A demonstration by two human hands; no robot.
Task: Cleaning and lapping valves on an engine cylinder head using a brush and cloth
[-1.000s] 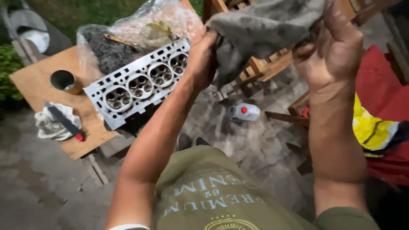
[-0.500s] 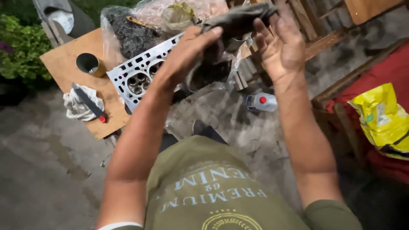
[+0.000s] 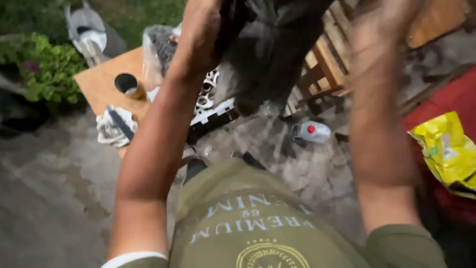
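Left hand [image 3: 201, 34] gripped dark grey rag [image 3: 270, 49] at 12 o'clock; right hand [image 3: 391, 25] blurred, grip untellable. Yellow bag [image 3: 446, 149] at 3 o'clock; red-capped white bottle [image 3: 311, 132] centre-right.

hands: two, the left hand [image 3: 201, 34] and the right hand [image 3: 391, 20], both raised above the wooden board [image 3: 101, 82]; the right is blurred
dark rags: one, a dark grey rag [image 3: 267, 54] held up between the hands
cylinder heads: one, a metal cylinder head [image 3: 210, 106] on the board, partly hidden by the left arm
tin cans: one, an open tin can [image 3: 129, 85] on the board
white cloths: one, a crumpled white cloth [image 3: 111, 131] at the board's near edge
dark-handled tools: one, a tool [image 3: 120, 123] lying across that cloth
plastic bottles: one, a red-capped bottle [image 3: 311, 132] on the ground right of the board
yellow bags: one, a yellow bag [image 3: 444, 149] far right of the board
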